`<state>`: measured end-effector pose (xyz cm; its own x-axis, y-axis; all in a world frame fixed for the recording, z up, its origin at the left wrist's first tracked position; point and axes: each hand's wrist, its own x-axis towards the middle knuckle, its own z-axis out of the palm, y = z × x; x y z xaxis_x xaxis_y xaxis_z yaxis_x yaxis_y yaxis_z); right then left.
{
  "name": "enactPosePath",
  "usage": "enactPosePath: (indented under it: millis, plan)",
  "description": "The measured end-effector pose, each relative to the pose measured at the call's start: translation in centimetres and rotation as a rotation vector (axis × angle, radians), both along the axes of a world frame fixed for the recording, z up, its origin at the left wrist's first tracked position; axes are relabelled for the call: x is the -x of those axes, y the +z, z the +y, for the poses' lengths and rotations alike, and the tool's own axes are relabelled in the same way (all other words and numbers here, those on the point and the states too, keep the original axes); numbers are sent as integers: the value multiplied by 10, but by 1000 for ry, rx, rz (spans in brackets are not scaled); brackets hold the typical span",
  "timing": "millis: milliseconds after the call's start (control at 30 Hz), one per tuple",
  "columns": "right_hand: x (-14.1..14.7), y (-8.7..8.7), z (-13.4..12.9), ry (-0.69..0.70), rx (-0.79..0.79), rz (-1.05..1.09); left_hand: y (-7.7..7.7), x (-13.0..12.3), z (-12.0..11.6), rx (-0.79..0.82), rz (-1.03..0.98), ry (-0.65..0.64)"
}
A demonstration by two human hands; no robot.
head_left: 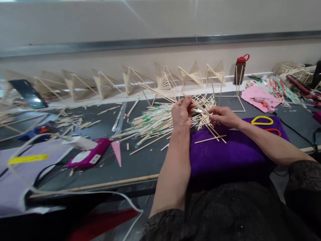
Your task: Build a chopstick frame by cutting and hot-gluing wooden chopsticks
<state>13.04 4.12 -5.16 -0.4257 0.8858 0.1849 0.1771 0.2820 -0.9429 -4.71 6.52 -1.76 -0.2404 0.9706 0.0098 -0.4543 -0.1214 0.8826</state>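
My left hand [183,108] pinches a thin wooden stick [200,107], held on a slant above the purple cloth [213,157]. My right hand [223,116] has its fingers closed at the lower end of that stick. Whether more than one stick is in my fingers is hard to tell. Below my hands, loose sticks [210,138] lie crossed on the cloth. Just beyond is a heap of sticks [155,120], some in clear wrappers with green print. Scissors with yellow and red handles [262,120] lie right of my right forearm.
Fan-shaped stick structures [192,75] stand along the wall. A water bottle [240,71] and a glue gun [264,103] on pink paper [250,92] are at the right. Leftward lie a magenta packet [89,154], a phone [27,93] and a white cable [100,192].
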Motion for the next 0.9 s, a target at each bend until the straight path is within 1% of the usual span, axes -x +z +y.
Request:
enactPosePath:
  millis: [167, 267, 433, 500, 633, 833, 900]
  plan:
    - [1, -1, 0, 17, -12, 3, -2, -1, 1, -26, 36, -26]
    - [2, 0, 0, 2, -2, 15, -4, -3, 1, -31, 51, -29]
    - [-2, 2, 0, -30, 15, 33, -5, -12, -5, -49, 133, -92]
    - [-4, 3, -1, -52, 35, 43, -5, -16, -8, -64, 148, -94]
    - [-5, 6, -4, -111, 38, 68, -4, -22, -11, -100, 105, -77]
    - [-7, 6, -6, -215, 17, 81, 3, -22, -12, -78, 7, -59]
    - [-7, 6, -5, -245, 13, 56, 6, -20, -14, -83, -32, -106]
